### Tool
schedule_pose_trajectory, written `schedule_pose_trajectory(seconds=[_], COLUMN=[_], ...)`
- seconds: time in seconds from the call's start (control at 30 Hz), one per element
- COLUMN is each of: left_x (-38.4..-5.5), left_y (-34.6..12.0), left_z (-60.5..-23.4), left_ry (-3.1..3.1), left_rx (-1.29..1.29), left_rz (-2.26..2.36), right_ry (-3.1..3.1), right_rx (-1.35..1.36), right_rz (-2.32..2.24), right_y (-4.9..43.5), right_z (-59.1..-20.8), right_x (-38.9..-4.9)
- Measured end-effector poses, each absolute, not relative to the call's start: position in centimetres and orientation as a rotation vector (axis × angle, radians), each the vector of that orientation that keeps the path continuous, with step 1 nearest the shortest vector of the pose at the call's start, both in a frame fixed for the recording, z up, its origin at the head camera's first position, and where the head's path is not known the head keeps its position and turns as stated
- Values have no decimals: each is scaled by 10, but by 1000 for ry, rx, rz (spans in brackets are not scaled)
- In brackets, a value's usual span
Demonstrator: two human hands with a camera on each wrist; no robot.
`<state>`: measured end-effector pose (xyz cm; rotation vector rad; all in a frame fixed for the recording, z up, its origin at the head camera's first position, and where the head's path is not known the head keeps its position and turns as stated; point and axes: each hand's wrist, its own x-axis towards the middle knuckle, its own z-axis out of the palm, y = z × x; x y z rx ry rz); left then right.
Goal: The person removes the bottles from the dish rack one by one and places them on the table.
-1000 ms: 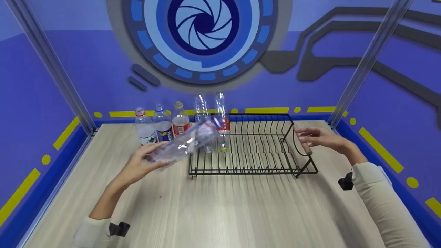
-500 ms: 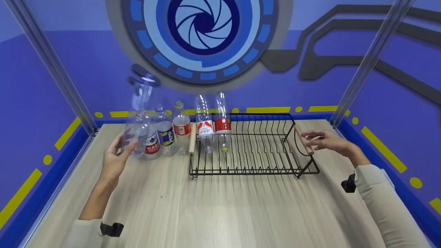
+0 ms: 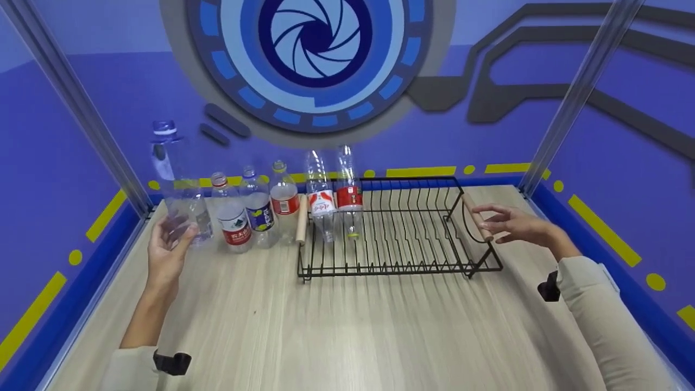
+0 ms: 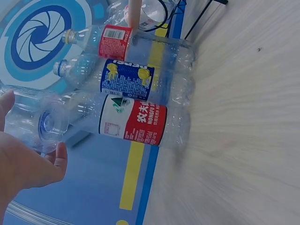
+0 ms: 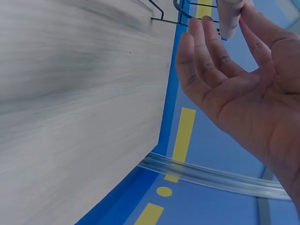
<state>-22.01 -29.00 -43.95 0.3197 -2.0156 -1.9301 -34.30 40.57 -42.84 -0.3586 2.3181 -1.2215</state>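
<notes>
My left hand (image 3: 168,250) grips a large clear plastic bottle (image 3: 182,179) with a blue neck, held upright at the table's left. In the left wrist view the held bottle (image 4: 30,117) lies between thumb and fingers, its round base facing the camera. Beside it stand a bottle with a red and white label (image 3: 236,228), one with a blue label (image 3: 261,214) and one with a red label (image 3: 285,203). My right hand (image 3: 516,225) lightly pinches the dish rack's right wooden handle (image 5: 229,16) between thumb and index finger; the other fingers are loosely bent.
The black wire dish rack (image 3: 399,271) stands right of the bottles, its left wooden handle (image 3: 302,220) next to the red-labelled one. Two upside-down bottles lean inside, one with a white and red label (image 3: 323,201), one with a red label (image 3: 349,195). Blue walls enclose the table.
My left hand has carried the large bottle from over the rack's left side to the far left, turning it from slanted to upright. My right hand stays at the handle, shifted slightly.
</notes>
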Motion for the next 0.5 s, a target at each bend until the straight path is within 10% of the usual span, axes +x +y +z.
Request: schedule_pose_trajectory(seconds=[0.5], left_x=[-223], left_y=[-302], left_z=[-455], left_ry=[-2083], left_rx=[406], left_rz=[-1844], right_ry=[2251], right_rx=[-324], right_rz=[-1213], right_y=[404], right_z=[-426], right_x=[-342])
